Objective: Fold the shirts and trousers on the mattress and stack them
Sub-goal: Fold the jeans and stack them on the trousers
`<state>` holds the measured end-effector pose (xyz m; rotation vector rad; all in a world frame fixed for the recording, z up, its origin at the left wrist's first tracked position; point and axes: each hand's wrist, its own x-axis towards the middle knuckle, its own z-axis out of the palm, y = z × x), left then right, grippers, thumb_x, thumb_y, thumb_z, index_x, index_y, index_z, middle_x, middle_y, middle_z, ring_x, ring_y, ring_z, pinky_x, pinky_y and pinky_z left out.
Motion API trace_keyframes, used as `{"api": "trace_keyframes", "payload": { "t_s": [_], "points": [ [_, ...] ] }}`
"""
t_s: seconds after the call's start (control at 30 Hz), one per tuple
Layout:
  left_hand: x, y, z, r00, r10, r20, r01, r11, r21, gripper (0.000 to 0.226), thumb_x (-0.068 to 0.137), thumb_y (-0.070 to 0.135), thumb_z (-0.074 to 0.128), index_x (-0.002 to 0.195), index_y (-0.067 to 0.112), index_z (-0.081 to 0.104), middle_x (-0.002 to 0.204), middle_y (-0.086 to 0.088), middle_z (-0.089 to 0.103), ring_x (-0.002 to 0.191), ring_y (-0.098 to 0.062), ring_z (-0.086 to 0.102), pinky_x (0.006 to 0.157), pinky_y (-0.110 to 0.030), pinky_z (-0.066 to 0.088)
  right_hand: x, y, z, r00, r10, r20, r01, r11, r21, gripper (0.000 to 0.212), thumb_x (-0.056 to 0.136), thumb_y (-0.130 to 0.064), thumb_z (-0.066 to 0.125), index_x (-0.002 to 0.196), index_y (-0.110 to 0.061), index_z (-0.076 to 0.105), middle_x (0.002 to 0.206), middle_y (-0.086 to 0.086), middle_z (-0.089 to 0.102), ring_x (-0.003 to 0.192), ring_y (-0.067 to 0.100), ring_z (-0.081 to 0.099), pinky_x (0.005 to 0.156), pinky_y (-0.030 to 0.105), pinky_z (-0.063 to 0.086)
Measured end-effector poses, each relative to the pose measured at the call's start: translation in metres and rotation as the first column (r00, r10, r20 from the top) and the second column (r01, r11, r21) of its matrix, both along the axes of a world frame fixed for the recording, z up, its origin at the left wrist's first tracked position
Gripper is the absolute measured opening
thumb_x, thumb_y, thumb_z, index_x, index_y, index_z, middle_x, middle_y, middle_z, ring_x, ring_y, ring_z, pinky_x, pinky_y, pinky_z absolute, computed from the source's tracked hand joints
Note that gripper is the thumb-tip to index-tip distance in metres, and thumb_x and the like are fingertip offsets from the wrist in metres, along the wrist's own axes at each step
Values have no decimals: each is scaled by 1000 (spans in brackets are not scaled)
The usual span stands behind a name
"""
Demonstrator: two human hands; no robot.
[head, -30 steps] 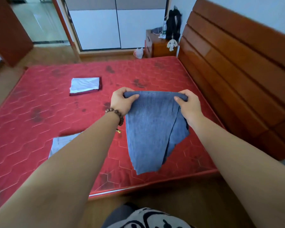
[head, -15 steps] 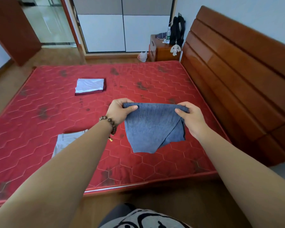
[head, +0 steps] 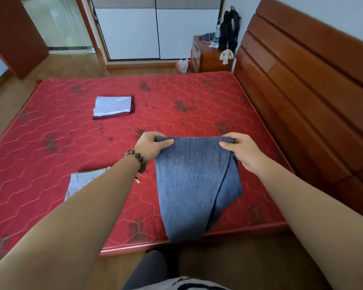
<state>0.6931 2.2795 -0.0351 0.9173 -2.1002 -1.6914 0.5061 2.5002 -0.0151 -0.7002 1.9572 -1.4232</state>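
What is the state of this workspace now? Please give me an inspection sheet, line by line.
Surface: red mattress, dark stains.
Job's things: blue denim garment hanging from both hands; folded white-on-maroon stack; pale folded garment partly behind the left forearm.
Clutter: nothing seen on the mattress.
Hands: left hand and right hand pinch the denim's top edge.
Cables: white cable on the nightstand.
Surroundings: wooden headboard, wardrobe, black bag.
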Motion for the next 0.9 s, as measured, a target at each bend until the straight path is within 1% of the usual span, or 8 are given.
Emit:
{"api": "trace_keyframes", "payload": {
  "t_s": [0.07,0.2,0.3,0.4,0.5,0.7,0.8,0.9],
  "points": [
    [-15,-14,-14,999,-1,42,1,1000,2,13,82,24,75,71,17,72,70,1,70,68,-17,66,64,-34,56,-14,-17,-18,1000,-10,-8,10,998,55,10,89,-7,65,92,-15,71,95,9,70,97,28,65,93,45,51],
    [-48,-44,-61,991,2,133,8,998,-69,11,86,22,70,75,22,68,72,5,68,66,-10,63,62,-30,52,-44,-57,-71,998,-31,-60,40,986,163,12,90,-7,63,91,-17,69,95,9,68,99,32,64,92,47,50],
    [-77,-70,-103,980,12,200,9,995,-101,7,87,20,68,81,16,68,79,-6,65,72,-17,57,69,-36,52,-67,-88,-113,992,-57,-108,81,971,226,15,88,-7,63,89,-21,68,86,-1,66,89,21,61,86,39,49],
    [-104,-95,-135,973,49,227,-26,995,-100,6,87,19,67,82,16,67,78,-4,63,72,-17,55,70,-36,51,-88,-119,-145,984,-98,-148,136,954,269,16,87,-8,64,87,-23,67,81,-8,64,83,14,58,75,27,44],
    [-127,-117,-161,969,74,234,-57,995,-76,4,87,19,67,84,16,68,79,-3,63,74,-16,56,70,-34,50,-106,-144,-171,976,-132,-174,177,943,280,17,87,-7,63,88,-23,67,83,-9,64,85,12,59,73,20,41],
    [-176,-163,-196,968,84,238,-73,996,-56,5,86,18,67,85,14,69,76,0,62,73,-14,56,61,-23,46,-148,-190,-204,972,-129,-195,185,933,307,14,86,-7,62,94,-16,70,91,-3,67,92,18,62,85,33,47],
    [-208,-190,-212,966,103,237,-90,994,-68,11,87,20,68,88,10,70,78,-1,62,70,-11,54,60,-20,43,-181,-220,-217,968,-95,-233,168,934,316,13,86,-9,63,90,-20,68,89,-3,66,89,17,60,80,29,45],
    [-244,-218,-231,951,226,212,-194,968,-162,14,89,27,64,88,14,70,80,5,62,71,-4,54,62,-16,42,-215,-251,-241,953,-73,-294,169,934,315,13,88,-11,63,94,-20,69,93,-5,67,92,14,60,81,25,43]
  ]
}}
